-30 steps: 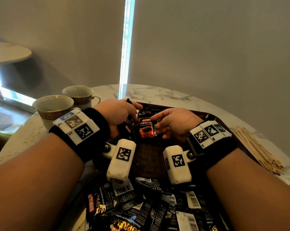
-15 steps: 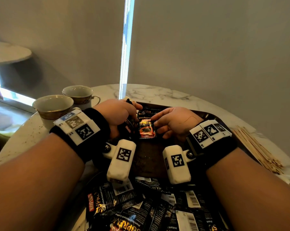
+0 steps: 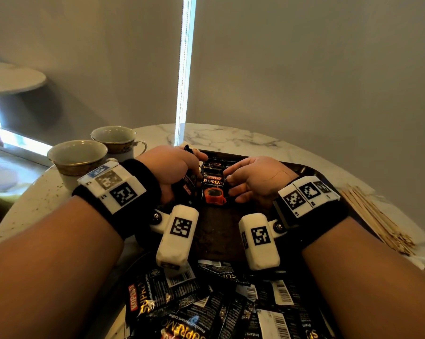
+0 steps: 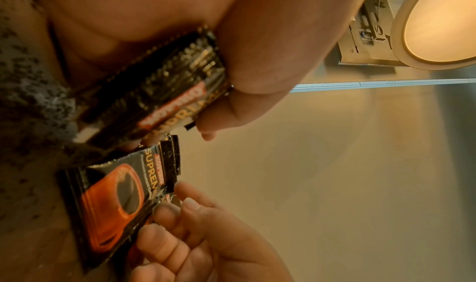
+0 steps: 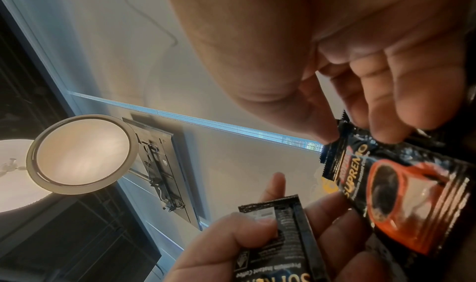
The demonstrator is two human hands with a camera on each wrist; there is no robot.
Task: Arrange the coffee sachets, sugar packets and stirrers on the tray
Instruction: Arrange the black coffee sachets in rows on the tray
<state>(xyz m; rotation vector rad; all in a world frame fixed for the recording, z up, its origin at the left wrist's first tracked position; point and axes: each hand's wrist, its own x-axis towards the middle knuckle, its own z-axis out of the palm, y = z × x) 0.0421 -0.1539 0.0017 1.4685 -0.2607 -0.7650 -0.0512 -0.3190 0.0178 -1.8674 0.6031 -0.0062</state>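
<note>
A dark brown tray (image 3: 218, 231) lies on the marble table. At its far end lies a row of black coffee sachets (image 3: 212, 165). On top of them is a sachet with a red cup (image 3: 214, 189) (image 4: 115, 205) (image 5: 399, 194). My right hand (image 3: 233, 182) (image 5: 355, 135) pinches that sachet by its right and top edge. Just left of it, my left hand (image 3: 194, 167) (image 4: 206, 103) grips a small stack of sachets (image 3: 188, 184) (image 4: 159, 87) (image 5: 283, 245) upright. Wooden stirrers (image 3: 377, 221) lie off the tray at the right.
A loose pile of several coffee sachets (image 3: 206, 302) covers the tray's near end, under my forearms. Two cups (image 3: 77, 155) (image 3: 116, 138) stand on the table to the left. The table's far edge (image 3: 231, 128) runs close to a grey wall.
The red-cup sachet has settled flatter and slightly nearer on the row under my right fingers. My left hand with its stack has hardly moved.
</note>
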